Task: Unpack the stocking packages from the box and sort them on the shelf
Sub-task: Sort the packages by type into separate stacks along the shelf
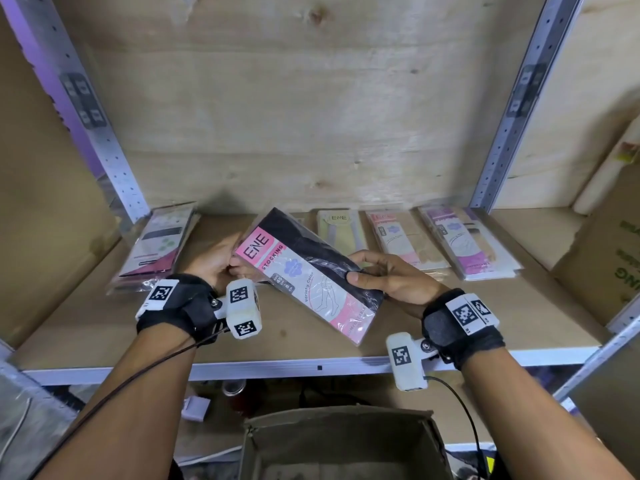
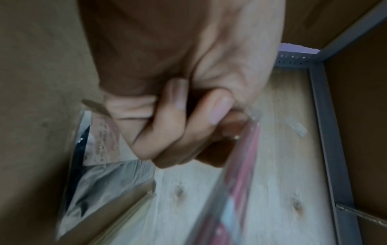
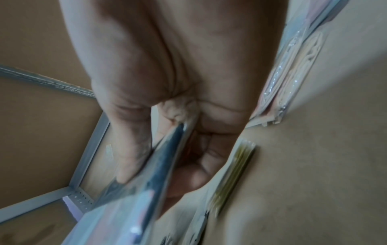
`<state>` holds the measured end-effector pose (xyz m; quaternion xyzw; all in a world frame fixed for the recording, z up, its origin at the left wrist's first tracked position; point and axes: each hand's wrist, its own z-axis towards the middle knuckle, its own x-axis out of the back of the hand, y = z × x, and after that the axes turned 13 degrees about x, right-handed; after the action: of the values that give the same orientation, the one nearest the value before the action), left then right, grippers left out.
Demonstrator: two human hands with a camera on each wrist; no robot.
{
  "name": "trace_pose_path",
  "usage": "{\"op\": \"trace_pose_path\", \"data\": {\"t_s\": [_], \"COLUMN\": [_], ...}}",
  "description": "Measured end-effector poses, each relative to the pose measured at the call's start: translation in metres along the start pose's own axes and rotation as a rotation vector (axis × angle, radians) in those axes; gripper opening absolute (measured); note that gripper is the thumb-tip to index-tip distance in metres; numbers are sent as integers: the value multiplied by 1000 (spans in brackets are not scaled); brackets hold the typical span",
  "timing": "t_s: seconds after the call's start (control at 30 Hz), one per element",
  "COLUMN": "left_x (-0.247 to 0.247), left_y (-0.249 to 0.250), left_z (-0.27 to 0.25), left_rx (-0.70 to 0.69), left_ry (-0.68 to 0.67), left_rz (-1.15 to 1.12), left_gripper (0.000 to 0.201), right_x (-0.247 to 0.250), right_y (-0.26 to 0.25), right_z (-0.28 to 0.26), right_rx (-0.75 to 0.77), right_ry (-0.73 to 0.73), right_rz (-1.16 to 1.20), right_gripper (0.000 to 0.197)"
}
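Centre of the head view, both hands hold one pink stocking package tilted above the shelf. The left hand pinches its upper-left end, the right hand clamps thumb over fingers on its right edge. More packages lie along the shelf's back; the box sits bottom centre

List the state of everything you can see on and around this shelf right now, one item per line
Pink-label black stocking package: held tilted above the shelf by both hands.
Left hand: grips the package's upper end.
Right hand: pinches its right edge.
Dark stack: lying flat, far left.
Yellow pack, pink pack, purple stack: lying flat in a row.
Cardboard box: open, below the shelf.
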<state>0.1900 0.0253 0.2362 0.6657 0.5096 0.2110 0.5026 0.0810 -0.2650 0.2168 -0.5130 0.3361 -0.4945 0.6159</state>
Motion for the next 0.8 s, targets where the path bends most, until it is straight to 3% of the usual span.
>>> {"op": "trace_pose_path", "data": {"t_s": [0.17, 0.3, 0.4, 0.5, 0.57, 0.67, 0.8], "left_x": [10, 18, 20, 16, 11, 8, 15], "left_y": [-5, -4, -5, -12, -15, -14, -10], "left_z": [3, 6, 5, 2, -2, -7, -7], "left_rx": [45, 70, 113, 141, 149, 144, 87], "left_ry": [137, 281, 256, 201, 133, 31, -19], "left_rz": [-42, -160, -139, 118, 266, 353, 408], "left_gripper": [40, 57, 76, 76, 69, 37, 28], "right_x": [-8, -17, -27, -40, -52, -69, -84], "right_y": [-2, -1, -1, -2, -2, -2, -1], "right_z": [-3, -1, 9, 22, 32, 51, 78], "right_rx": [-38, -68, -91, -86, -95, -129, -161], "right_ry": [50, 174, 323, 425, 453, 451, 460], "right_rz": [47, 123, 230, 302, 294, 231, 142], "right_gripper": [15, 17, 17, 14, 14, 20, 34]}}
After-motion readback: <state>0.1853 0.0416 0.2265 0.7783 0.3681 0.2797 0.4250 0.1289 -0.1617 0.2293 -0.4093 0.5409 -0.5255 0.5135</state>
